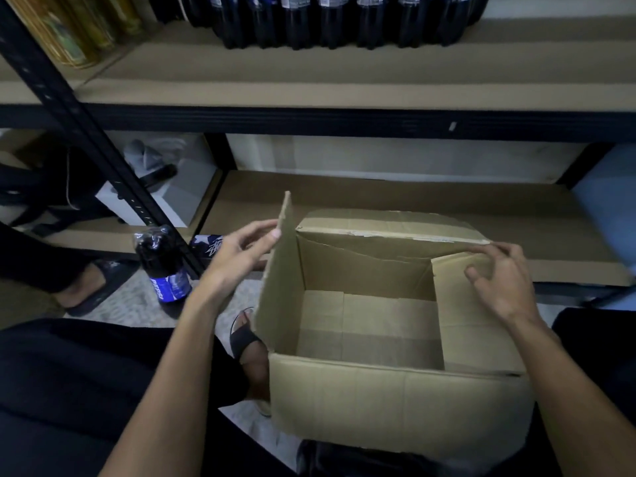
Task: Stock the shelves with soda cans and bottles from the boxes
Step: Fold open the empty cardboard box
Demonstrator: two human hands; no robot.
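Stockroom, metal shelving (309, 122), shelved cola bottles (330, 22)

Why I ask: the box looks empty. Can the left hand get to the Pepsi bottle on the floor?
Probably yes. The left hand touches the upright left flap of the box; the Pepsi bottle stands just to its left, and nothing appears to block the way.
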